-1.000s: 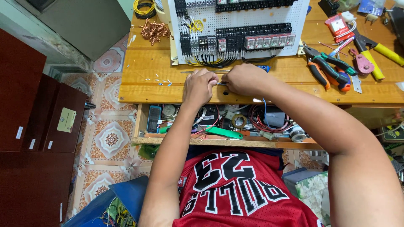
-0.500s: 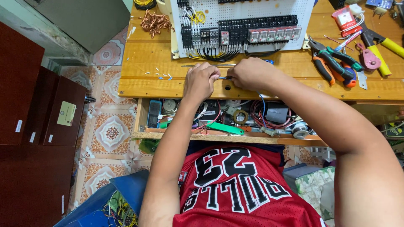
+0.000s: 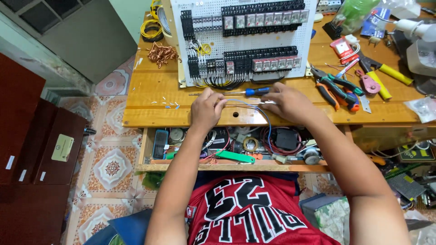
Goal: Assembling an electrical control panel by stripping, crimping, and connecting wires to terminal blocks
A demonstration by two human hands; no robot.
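Over the front of a wooden workbench (image 3: 150,113), my left hand (image 3: 206,109) and my right hand (image 3: 288,100) each pinch an end of a thin blue-grey wire (image 3: 254,108). The wire runs between them and loops down toward the open drawer (image 3: 234,167). A blue-handled screwdriver (image 3: 247,92) lies on the bench just beyond my fingers. Behind it stands a white perforated panel (image 3: 245,41) carrying rows of black relays, terminal blocks and bundled black wires.
Pliers and cutters with coloured handles (image 3: 338,88) lie to the right, beside a yellow-handled tool (image 3: 386,77). Copper wire scraps (image 3: 161,53) and yellow wire coils (image 3: 152,29) sit at the back left. The drawer holds cables, tape and a green tool (image 3: 234,157). Dark red cabinets (image 3: 32,136) stand left.
My hands have moved apart, stretching the wire between them. The view has tilted, showing more of the panel and the bench.
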